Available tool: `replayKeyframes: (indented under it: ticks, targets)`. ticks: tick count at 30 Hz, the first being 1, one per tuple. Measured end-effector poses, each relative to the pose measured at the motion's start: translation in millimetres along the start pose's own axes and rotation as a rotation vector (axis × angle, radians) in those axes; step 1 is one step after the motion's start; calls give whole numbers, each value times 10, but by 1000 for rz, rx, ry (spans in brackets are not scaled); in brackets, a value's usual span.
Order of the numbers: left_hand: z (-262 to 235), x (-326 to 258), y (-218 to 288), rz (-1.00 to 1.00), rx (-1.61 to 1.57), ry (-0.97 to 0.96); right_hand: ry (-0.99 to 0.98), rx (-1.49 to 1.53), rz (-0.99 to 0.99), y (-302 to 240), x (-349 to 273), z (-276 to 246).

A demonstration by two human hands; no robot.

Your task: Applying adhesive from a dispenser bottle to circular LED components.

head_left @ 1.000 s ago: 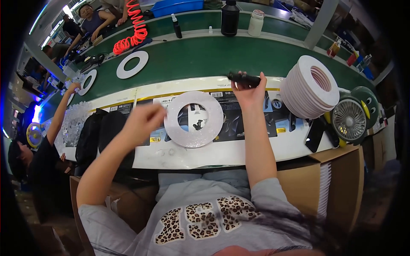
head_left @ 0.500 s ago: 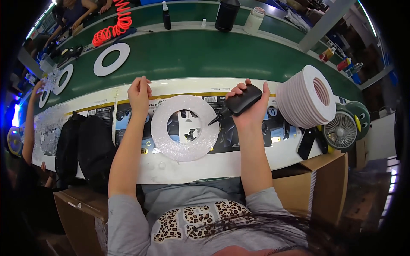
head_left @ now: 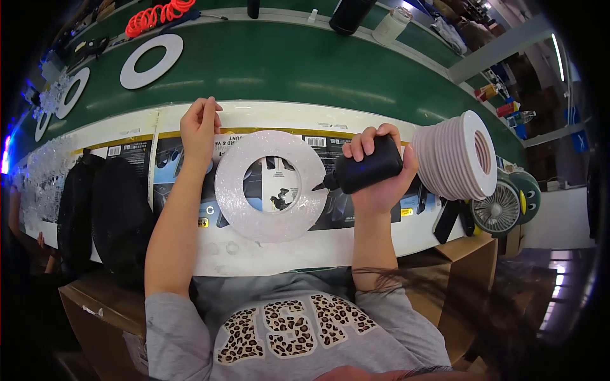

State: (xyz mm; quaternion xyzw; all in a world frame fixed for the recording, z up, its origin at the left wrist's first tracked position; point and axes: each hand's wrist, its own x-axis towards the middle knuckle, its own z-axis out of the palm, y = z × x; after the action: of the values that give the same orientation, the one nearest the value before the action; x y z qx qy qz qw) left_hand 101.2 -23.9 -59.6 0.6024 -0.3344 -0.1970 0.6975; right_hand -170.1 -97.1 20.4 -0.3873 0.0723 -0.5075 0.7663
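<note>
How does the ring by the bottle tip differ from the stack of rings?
The ring is single and lies flat; the stack is many layers thick. The ring's upper face glitters, while the stack's end face looks plain. The bottle points at the ring, not the stack. Both are whitish with round holes.

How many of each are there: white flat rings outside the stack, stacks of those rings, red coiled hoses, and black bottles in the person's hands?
Loose flat white rings: 4, three of them on the green work surface
Stack of flat white rings: 1
Red coiled hose: 1
Black squeeze bottle in the right hand: 1
Total: 7
</note>
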Motion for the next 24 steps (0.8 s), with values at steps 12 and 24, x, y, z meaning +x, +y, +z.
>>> replayKeyframes:
  ticks: [12,24]
  targets:
    - [7,-19,12,-45,11,-19,-105,-215,-93,127,-9,33]
    - [23,-24,62,-96,32,-8,-114,-236,-96,170,-3,40]
